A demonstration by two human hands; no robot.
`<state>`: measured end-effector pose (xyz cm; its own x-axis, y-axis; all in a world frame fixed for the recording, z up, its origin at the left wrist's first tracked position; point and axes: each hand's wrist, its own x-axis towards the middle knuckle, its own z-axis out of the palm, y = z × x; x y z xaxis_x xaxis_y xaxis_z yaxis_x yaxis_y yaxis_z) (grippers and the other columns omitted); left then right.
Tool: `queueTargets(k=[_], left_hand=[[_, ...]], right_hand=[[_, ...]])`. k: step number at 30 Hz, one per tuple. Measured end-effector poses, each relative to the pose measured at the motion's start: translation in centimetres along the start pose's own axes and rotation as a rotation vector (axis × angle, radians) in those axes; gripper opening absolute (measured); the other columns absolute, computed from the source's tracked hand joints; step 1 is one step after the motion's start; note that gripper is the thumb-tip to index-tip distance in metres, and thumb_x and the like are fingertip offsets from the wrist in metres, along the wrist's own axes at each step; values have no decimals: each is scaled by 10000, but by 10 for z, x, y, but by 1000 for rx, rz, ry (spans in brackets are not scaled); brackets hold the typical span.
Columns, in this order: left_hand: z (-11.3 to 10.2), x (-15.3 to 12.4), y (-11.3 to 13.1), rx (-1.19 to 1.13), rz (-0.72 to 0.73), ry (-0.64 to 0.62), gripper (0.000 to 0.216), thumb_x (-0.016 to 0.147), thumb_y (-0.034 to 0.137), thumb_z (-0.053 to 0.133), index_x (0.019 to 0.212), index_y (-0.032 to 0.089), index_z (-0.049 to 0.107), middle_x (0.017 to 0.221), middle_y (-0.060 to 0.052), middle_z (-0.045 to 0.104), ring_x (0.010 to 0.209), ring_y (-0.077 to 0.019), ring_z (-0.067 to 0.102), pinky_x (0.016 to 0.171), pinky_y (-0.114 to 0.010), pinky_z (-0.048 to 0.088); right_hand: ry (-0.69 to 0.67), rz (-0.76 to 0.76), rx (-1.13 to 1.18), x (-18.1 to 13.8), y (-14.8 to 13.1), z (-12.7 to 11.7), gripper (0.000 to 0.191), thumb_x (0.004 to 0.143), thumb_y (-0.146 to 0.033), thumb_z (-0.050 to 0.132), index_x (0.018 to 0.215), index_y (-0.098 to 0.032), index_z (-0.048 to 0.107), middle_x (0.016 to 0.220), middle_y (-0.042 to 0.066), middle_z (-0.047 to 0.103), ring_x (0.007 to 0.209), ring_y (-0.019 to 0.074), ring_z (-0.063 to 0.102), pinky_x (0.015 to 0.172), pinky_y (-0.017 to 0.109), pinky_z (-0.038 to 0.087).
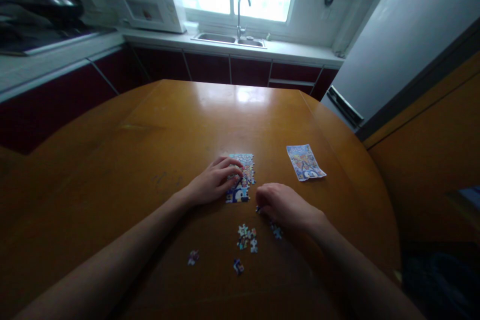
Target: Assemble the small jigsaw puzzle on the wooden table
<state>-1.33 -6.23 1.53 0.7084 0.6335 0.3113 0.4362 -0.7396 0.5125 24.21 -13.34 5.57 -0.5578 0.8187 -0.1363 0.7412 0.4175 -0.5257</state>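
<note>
A partly assembled jigsaw puzzle (248,174) lies on the wooden table, its right edge uneven with tabs. My left hand (214,180) rests over its left side with fingers spread, hiding part of the picture. Just right of the puzzle's lower corner, my right hand (283,203) is curled with fingertips pinched down at a small puzzle piece (258,209), mostly hidden by the fingers. Loose puzzle pieces (243,231) form a small cluster nearer me. Other loose pieces (276,231) lie beside my right wrist. Single spots hold a pinkish piece (193,257) and a dark blue piece (238,266).
A creased picture sheet (305,162) lies on the table (168,120) to the right. Beyond the table are a counter with a sink (215,38), a microwave (150,10) and a stove with a dark pan (48,2). A fridge (397,35) stands at right.
</note>
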Motion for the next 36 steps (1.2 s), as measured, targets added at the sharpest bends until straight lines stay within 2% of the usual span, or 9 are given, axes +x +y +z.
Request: queueTargets(k=[6,12,17,22,28,36], left_hand=[[1,0,-2,24,9,2,174,1026,278,516,1112,254,665,1257,-56,613,1232,-237,476,1078,-441,406],[1,-2,-3,40,20,-31,205,1011,256,522,1102,292,702,1302,-41,591,1258,-255,453,1086,-465,397],[0,-2,-3,41,30,-59,237,1008,258,534,1124,335,725,1332,-27,577,1283,-258,444,1117,-477,374],[0,-3,-4,46,46,-63,247,999,256,548,1120,359,737,1333,-25,576,1278,-263,443,1113,-484,379],[-1,-2,-2,57,64,-82,271,992,262,568,1174,389,723,1349,-24,568,1291,-272,435,1127,-500,375],[-1,-3,-2,57,76,-80,296,973,247,601,1189,414,715,1350,-20,569,1291,-278,436,1129,-529,377]], right_hand=[[19,2,181,1,3,-3,206,806,-56,619,862,-225,722,786,2,712,679,135,587,632,258,396],[287,136,431,16,15,10,232,856,-109,615,998,-186,781,755,26,726,640,143,603,632,271,460],[366,145,555,25,21,22,146,827,-122,681,926,-171,777,844,49,768,752,167,685,733,291,524],[375,148,524,28,19,25,105,819,-161,734,916,-176,770,846,48,765,755,171,683,730,298,524],[410,119,313,29,17,26,101,784,-159,800,870,-206,777,880,34,723,787,161,636,735,290,481],[367,140,220,29,15,25,78,820,-208,785,896,-219,769,940,35,697,816,159,628,750,293,466]])
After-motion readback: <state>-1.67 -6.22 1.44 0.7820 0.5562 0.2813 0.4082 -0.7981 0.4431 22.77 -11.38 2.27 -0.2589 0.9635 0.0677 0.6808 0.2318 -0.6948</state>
